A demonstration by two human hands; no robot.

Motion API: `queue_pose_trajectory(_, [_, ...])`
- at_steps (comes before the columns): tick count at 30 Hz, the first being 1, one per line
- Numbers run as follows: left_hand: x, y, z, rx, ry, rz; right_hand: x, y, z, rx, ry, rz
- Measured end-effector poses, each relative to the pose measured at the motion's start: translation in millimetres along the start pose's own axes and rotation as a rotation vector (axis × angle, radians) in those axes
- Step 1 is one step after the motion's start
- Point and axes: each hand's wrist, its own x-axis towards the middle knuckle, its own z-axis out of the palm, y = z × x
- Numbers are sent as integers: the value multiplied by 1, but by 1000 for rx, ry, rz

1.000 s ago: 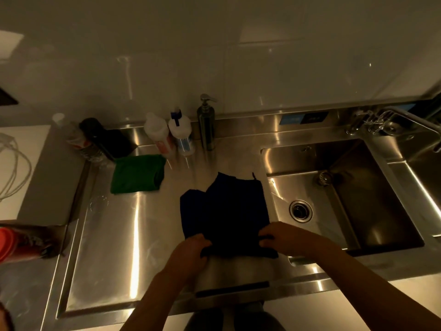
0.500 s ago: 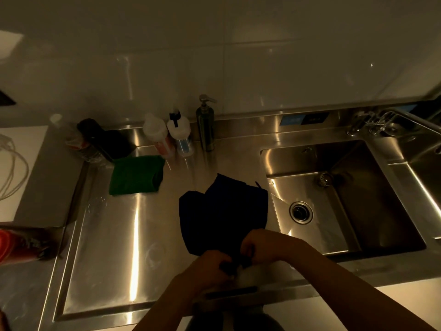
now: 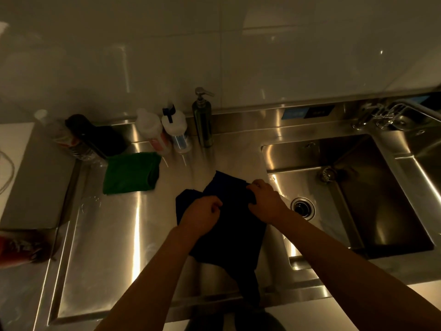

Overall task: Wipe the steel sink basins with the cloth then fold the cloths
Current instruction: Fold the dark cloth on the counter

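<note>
Steel is gleaming across the desk [image 3: 107,235] under dim yellow light, a pale tiled wall [image 3: 214,56] rising at the far side. Just left of the sink basin [image 3: 358,211], the dark blue cloth [image 3: 229,235] is lying on the desk, its near corner hanging over the edge. Both the left hand [image 3: 200,218] and right hand [image 3: 265,201] are pinching its far part with curled fingers [image 3: 253,187]. A green cloth [image 3: 130,173] is resting far left by the bottles [image 3: 167,130].

Both hands curled, forearms reaching forward from the bottom edge.

The left hand [image 3: 201,216] is fisted knuckles-up, pinching the cloth [image 3: 235,235]. The right hand [image 3: 265,202] sits just beside it and a little farther forward, its bent fingers gripping the same cloth's far edge.
</note>
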Motion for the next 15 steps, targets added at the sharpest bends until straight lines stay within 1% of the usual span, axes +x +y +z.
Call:
queue_pose_trajectory(3, [25,0,-3,35,63,38,9,1,3,-4,56,22])
queue_pose_trajectory(6, [52,1,-1,124,75,95,14,2,10,-62,34,72])
queue_pose_trajectory(9, [81,3,6,298,24,126,17,2,19,-139,49,104])
queue_pose_trajectory(12, [103,7,11,497,-73,144,20,2,21,-58,93,129])
queue_pose_trajectory(14, [111,7,11,582,-77,160,22,4,19,-7,92,134])
queue_pose_trajectory(15, [114,6,10,614,-68,169,23,6,16,-25,84,134])
